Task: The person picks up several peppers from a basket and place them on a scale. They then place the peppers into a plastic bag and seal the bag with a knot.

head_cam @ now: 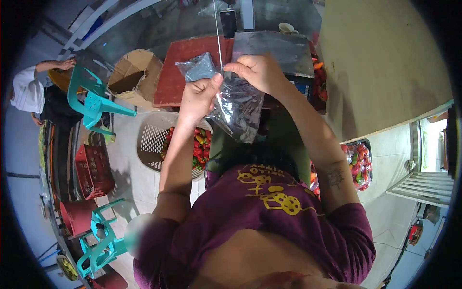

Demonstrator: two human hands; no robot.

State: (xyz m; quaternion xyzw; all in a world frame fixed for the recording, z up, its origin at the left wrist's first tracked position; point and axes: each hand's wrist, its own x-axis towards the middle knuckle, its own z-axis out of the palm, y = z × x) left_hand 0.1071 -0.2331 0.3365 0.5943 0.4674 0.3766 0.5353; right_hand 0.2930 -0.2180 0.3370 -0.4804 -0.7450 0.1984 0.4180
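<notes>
Both of my hands pinch the upper edge of a clear plastic bag, which hangs between them over my lap and looks empty. My left hand has its thumb and fingers closed on the bag's left side. On the other side, my right hand grips the rim between thumb and curled fingers. Just behind my left hand, a folded plastic packet lies on a red board. A thin white cord runs down from above to the bag's top.
A perforated basket of red and green peppers stands at left, near an open cardboard box. Ahead are a metal-topped surface, a phone and a cup. Bagged peppers sit at right. A person touches a teal chair.
</notes>
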